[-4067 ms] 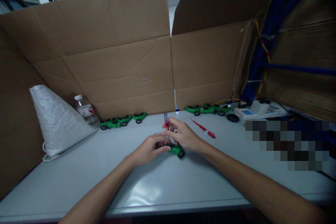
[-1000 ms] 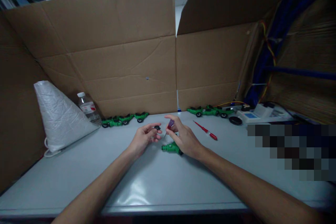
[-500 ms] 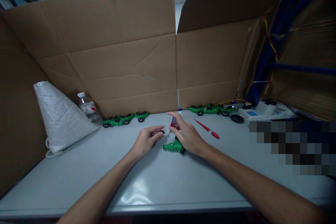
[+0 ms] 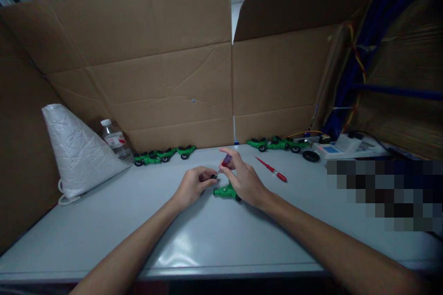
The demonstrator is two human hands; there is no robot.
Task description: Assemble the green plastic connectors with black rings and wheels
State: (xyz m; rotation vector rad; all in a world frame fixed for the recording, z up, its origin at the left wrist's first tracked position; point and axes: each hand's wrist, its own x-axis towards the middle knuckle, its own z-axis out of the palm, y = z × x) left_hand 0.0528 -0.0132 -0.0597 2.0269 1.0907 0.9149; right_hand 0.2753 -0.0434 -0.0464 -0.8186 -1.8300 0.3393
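Observation:
Between thumb and fingers, my left hand (image 4: pixel 194 185) pinches a small black part (image 4: pixel 214 176), too small to name surely. My right hand (image 4: pixel 244 176) holds a screwdriver (image 4: pixel 226 161) with a red and purple handle, its thin shaft slanting down to the left. The shaft's tip meets or nearly meets the black part. Below the right hand a green toy vehicle body (image 4: pixel 224 191) lies on the table, its right end partly covered by that hand. A second, red screwdriver (image 4: pixel 272 169) lies to the right of my right hand.
Several green toy vehicles (image 4: pixel 165 155) line the back left of the table (image 4: pixel 194 244), and more green toy vehicles (image 4: pixel 277 144) the back right. A black ring (image 4: pixel 311 156) lies beside a white power strip (image 4: pixel 346 146). A bottle (image 4: pixel 117 140) and silvery bag (image 4: pixel 81 156) stand left. Cardboard (image 4: pixel 166 78) walls the back.
The screwdriver in my right hand has moved left and its tip has come to the black part in my left hand. The view has shifted slightly.

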